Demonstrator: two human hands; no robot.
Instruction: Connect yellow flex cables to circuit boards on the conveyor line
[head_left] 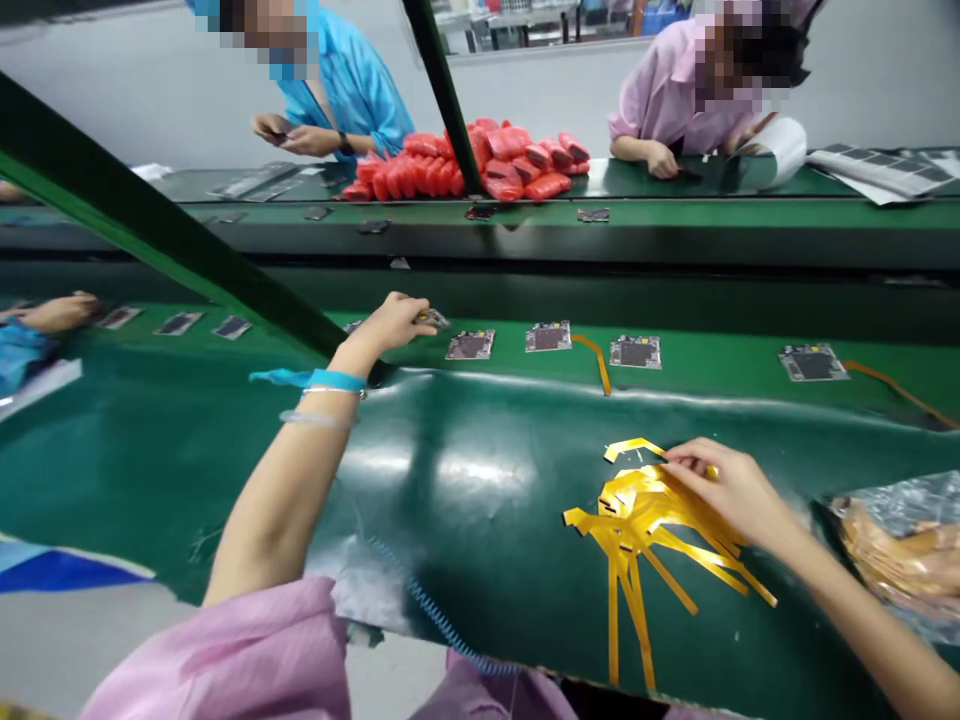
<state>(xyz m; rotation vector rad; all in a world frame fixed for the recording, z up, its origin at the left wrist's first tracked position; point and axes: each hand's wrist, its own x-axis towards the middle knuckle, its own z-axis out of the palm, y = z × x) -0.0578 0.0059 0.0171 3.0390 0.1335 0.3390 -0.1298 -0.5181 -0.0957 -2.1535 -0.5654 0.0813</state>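
Observation:
My left hand (391, 322) reaches over the green belt with its fingers closed on a small circuit board (431, 319). Just right of it lie more circuit boards; one board (548, 337) has an orange flex cable (595, 362) running off toward me. My right hand (724, 485) pinches a yellow flex cable (634, 449) at the top of a loose pile of yellow flex cables (637, 510) on the green mat. The fingertips of that hand partly hide the cable's end.
A clear bag (900, 550) of orange-brown strips lies at right. A green post (172, 230) slants across the left. Red wrapped bundles (465, 160) are heaped on the far bench, where two people work. A co-worker's hand (64, 313) is at far left. A coiled blue cord (442, 620) hangs near me.

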